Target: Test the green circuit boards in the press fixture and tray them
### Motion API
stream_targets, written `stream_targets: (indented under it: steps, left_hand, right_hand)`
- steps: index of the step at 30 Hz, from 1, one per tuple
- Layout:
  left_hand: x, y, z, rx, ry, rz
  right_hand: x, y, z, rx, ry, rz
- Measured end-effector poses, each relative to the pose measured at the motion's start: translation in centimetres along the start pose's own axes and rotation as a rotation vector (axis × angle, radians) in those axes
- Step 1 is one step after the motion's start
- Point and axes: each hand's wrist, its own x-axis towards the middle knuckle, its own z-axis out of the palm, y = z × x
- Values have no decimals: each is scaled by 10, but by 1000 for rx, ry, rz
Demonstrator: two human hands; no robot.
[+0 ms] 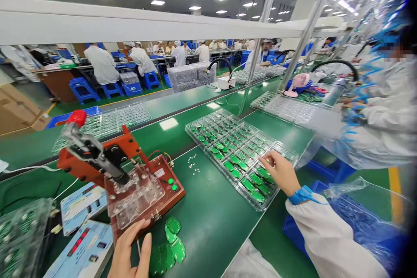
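My left hand (pixel 130 249) is at the front edge of a red-brown test fixture (pixel 167 193), thumb and fingers apart, with nothing visible held. The fixture has a clear plate (pixel 140 195), a toggle clamp with a red knob (pixel 77 118) and two green buttons. Beside this hand lie several loose green circuit boards (pixel 177 249), some overlapping. My right hand (pixel 280 173), a blue band on its wrist, is over the near right part of a clear plastic tray (pixel 243 195) of green boards. Its thumb and fingers are pinched together; whatever they hold is hidden.
Two blue-and-white meters (pixel 81 247) with red displays sit left of the fixture. Stacked trays (pixel 24 230) fill the left corner. Small white pieces (pixel 193 165) lie on the green bench. A blue bin (pixel 358 221) is at the right, near a co-worker's sleeve (pixel 374 117).
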Motion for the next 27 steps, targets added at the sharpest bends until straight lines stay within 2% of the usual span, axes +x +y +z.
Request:
stream_targets:
  steps: [3,8,10,13,17,20,24,27]
  left_hand:
    - [2,3,-4,25,-33,108]
    - [5,10,-10,37,-56,187]
    - [1,9,-16,48,-98,190]
    - [-10,3,-28,59,-239,182]
    - [-22,-6,-44,87,-434,183]
    - [-25,-10,-49,129,-520,156]
    - [-26,-14,-46,161,-585,125]
    - [-28,-15,-45,129,-557,158]
  right_hand:
    - [-21,-44,16,92,-100,-88]
    - [-64,-122,66,354,-603,-484]
    - [-74,-143,87,424,-770,-603]
    - [-75,-162,112,455,-932,-681]
    - [-63,-175,129,463,-1028,-717]
    - [-58,-181,136,467,-1068,-735]
    - [-59,-183,142,454,-1084,-734]
    - [-62,-181,141,455,-1078,-729]
